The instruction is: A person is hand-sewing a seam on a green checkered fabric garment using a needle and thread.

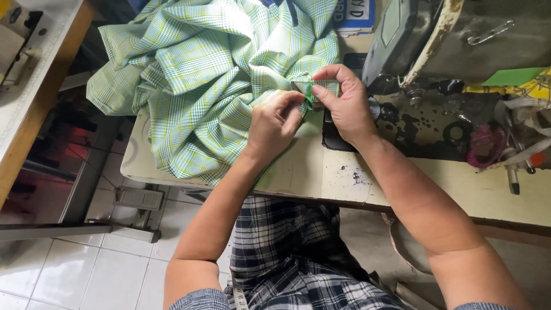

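**Green tag pinched at the fabric edge**

Left hand (274, 121) and right hand (343, 102) both pinch a small green tag (309, 96) against the checked green fabric (201, 74) on the worktop (310, 172) — placement looks underway, unstitched — sewing machine (453, 34) beyond.

Arms: bare up to short sleeves.
Sleeves (198, 299): grey-blue, fine weave, ending above the elbows.
Lap garment (287, 252): dark navy and white plaid, below the fingers.
Hands: no rings, no watch.

Sewing machine (459, 34), pink thread (485, 146).
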